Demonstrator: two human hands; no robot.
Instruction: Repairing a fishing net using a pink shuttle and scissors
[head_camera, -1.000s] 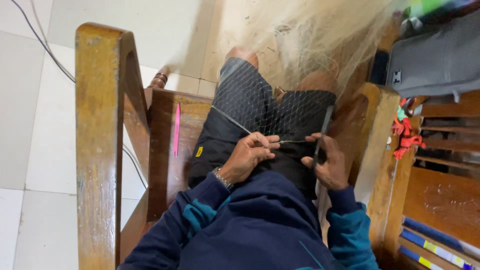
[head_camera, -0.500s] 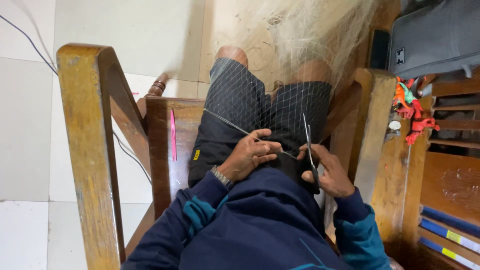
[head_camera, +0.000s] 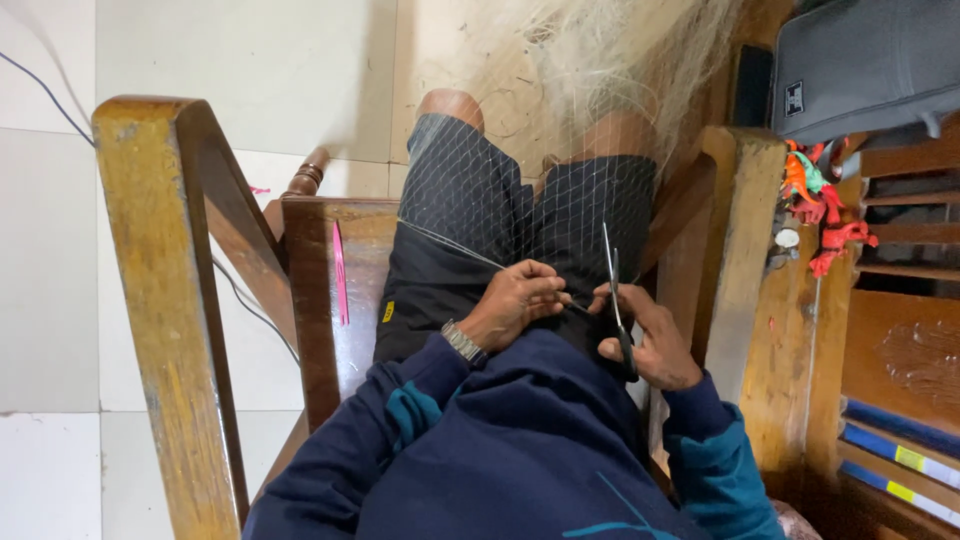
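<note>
Scissors (head_camera: 617, 300) — now upright, beside left hand (head_camera: 515, 300)

Glossy varnished wood chair (head_camera: 160, 300); fine pale mesh net (head_camera: 600, 60); metal scissors (head_camera: 615, 300).

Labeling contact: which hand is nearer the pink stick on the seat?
Left. The left hand is on the lap, apart from the pink stick; the right hand, holding scissors, sits farther right.

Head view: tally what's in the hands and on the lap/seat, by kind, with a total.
Scissors, in the right hand: 1
Fishing net, pinched by the left hand, draped over the lap: 1
Pink stick on the wooden chair seat: 1
Total: 3
</note>
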